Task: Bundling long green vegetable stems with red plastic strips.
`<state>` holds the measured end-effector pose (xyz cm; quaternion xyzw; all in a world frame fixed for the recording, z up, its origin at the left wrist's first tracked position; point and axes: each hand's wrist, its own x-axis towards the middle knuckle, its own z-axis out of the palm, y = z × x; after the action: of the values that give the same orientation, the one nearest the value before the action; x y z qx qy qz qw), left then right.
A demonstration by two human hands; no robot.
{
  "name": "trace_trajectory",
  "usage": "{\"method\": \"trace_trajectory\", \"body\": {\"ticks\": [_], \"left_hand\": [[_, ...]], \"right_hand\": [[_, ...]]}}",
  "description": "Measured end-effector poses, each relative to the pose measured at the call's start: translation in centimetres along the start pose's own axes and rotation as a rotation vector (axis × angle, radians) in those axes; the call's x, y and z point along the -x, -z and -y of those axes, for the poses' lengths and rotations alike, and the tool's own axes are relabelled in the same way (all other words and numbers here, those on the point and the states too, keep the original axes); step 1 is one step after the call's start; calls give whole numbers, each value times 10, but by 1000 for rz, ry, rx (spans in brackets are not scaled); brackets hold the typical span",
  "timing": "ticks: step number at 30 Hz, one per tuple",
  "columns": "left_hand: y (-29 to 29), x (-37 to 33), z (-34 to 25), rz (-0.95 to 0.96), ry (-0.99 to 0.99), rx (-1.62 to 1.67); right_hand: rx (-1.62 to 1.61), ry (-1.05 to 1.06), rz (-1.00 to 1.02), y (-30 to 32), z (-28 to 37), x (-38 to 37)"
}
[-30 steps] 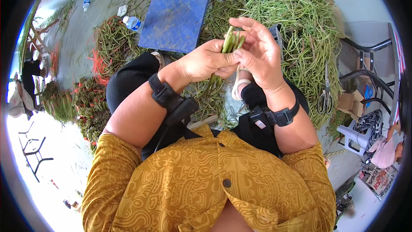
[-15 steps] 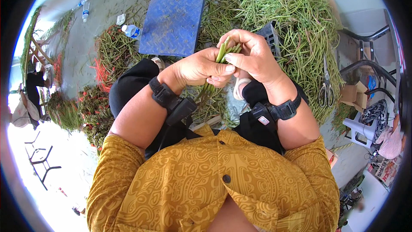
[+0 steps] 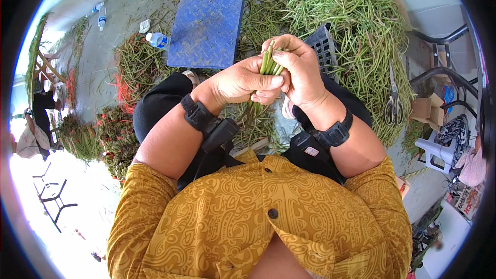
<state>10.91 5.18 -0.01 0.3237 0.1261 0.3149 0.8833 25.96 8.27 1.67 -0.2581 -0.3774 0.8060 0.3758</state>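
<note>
A small bunch of green stems (image 3: pixel 269 63) stands up between my two hands, its tops showing above the fingers and its tails hanging below. My left hand (image 3: pixel 245 80) is wrapped round the bunch, thumb pressed across its front. At its upper right, my right hand (image 3: pixel 302 68) pinches the stems with thumb and bent fingers. Each wrist wears a black strap with a device. Beyond the right hand lies a big heap of loose green stems (image 3: pixel 351 26), with a pair of scissors (image 3: pixel 393 106) resting on its right side.
A blue platform scale (image 3: pixel 206 28) stands ahead, a plastic bottle (image 3: pixel 157 40) at its left. A dark crate (image 3: pixel 324 49) leans against the heap. Tied bundles (image 3: pixel 116 139) lie at the left. A cardboard box (image 3: pixel 428 111) and a white stool (image 3: pixel 434 152) are at the right.
My right hand has shifted slightly, its fingers closing further over the tops of the stems. The bunch stands a little more upright; my left hand keeps its grip.
</note>
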Motion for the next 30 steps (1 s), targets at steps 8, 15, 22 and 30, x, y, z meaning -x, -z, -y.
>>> {"method": "trace_trajectory", "body": {"ticks": [8,15,22,30], "left_hand": [[2,-1,0,-22,-18,43],[2,4,-3,-41,-39,34],[2,2,-2,-128,-7,-78],[3,-4,5,-93,-13,-147]], "right_hand": [[-120,57,10,3,2,-5],[114,-4,105,10,15,-2],[213,25,35,5,13,-2],[37,126,-25,9,-2,-3]]}}
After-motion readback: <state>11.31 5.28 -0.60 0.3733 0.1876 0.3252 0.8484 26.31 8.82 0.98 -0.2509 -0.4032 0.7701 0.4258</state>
